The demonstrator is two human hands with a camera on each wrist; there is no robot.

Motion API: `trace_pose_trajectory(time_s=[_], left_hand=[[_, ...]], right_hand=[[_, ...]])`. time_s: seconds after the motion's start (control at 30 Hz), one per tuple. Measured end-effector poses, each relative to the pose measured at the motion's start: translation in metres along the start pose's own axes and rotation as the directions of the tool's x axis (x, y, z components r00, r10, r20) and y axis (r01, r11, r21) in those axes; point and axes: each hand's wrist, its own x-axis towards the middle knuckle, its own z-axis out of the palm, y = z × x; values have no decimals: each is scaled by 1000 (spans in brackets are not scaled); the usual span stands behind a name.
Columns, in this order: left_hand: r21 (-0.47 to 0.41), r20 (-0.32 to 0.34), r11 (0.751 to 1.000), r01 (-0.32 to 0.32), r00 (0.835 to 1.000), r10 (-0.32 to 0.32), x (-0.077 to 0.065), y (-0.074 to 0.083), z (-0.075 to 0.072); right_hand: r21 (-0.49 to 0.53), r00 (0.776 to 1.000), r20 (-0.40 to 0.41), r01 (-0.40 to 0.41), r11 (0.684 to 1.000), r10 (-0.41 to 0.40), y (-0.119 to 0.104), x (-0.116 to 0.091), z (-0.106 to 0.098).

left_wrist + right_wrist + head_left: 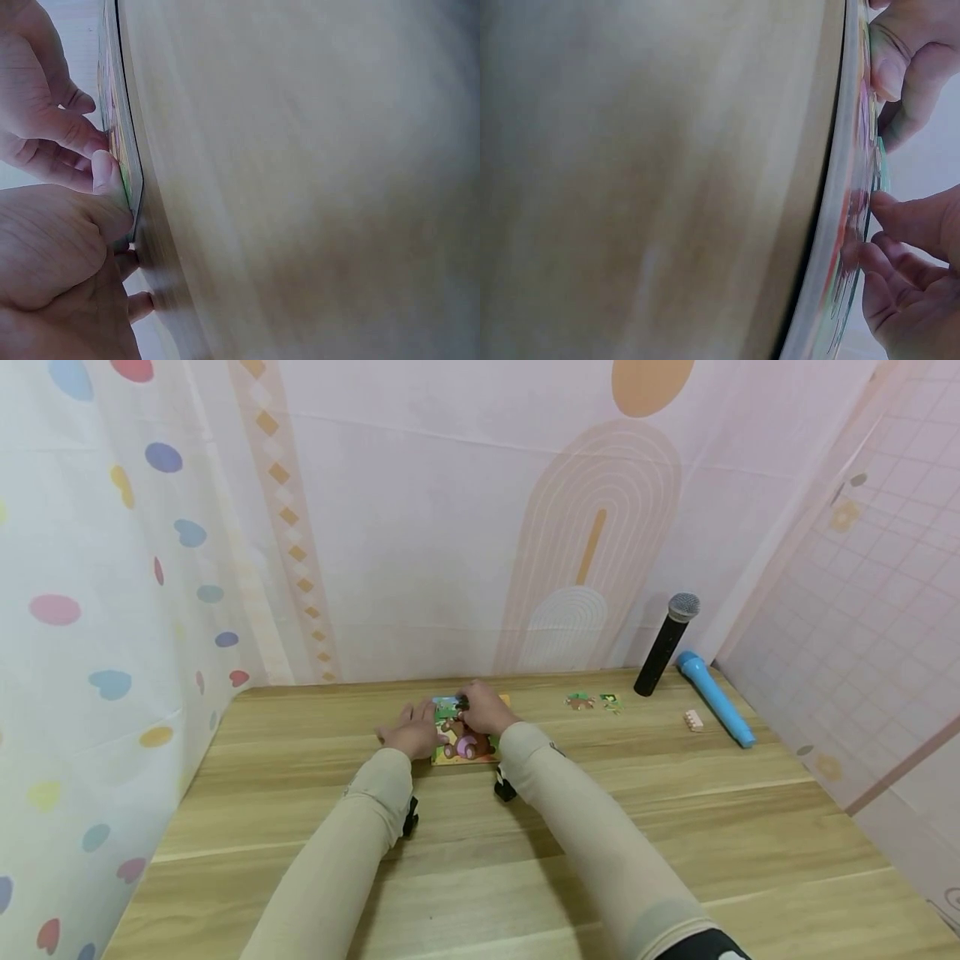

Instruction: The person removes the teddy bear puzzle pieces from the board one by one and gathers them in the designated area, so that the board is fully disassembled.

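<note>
A jigsaw puzzle point(467, 750) with a brown bear picture lies flat near the table's back edge. My left hand point(414, 732) rests at its left side, fingers spread on the table and thumb over the puzzle's edge. My right hand point(486, 708) reaches over the upper part of the puzzle, its bent fingertips at a small puzzle piece point(885, 166). In the right wrist view, this greenish piece stands slightly proud of the puzzle surface beside my right thumb point(911, 219). My right hand hides part of the picture.
Loose puzzle pieces point(580, 701) lie right of the puzzle, one with a green and yellow pattern point(611, 702). Farther right are an upright black microphone point(662, 652), a blue microphone point(716, 700) lying down and a small pale pink block point(693, 721). A curtain point(405, 543) hangs behind the table.
</note>
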Motion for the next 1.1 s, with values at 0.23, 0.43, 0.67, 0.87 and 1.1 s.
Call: trace_pose_trajectory(time_s=[0.23, 0.43, 0.67, 0.87, 1.1], left_hand=[[10, -10, 1000, -12, 1000, 12, -2, 1, -1], [5, -17, 1000, -22, 1000, 22, 5, -3, 2], [-18, -11, 998, -55, 998, 55, 18, -19, 5], [28, 36, 993, -117, 993, 116, 6, -18, -9], [37, 92, 988, -148, 985, 144, 16, -27, -9]], right_hand=[[-17, 1000, -5, 8, 1000, -8, 2, 1, 2], [-25, 1000, -4, -11, 1000, 11, 4, -1, 1], [-38, 999, 9, -43, 998, 43, 4, -1, 1], [-27, 999, 12, -50, 998, 51, 4, -5, -1], [-19, 999, 27, -39, 999, 39, 5, -5, -4]])
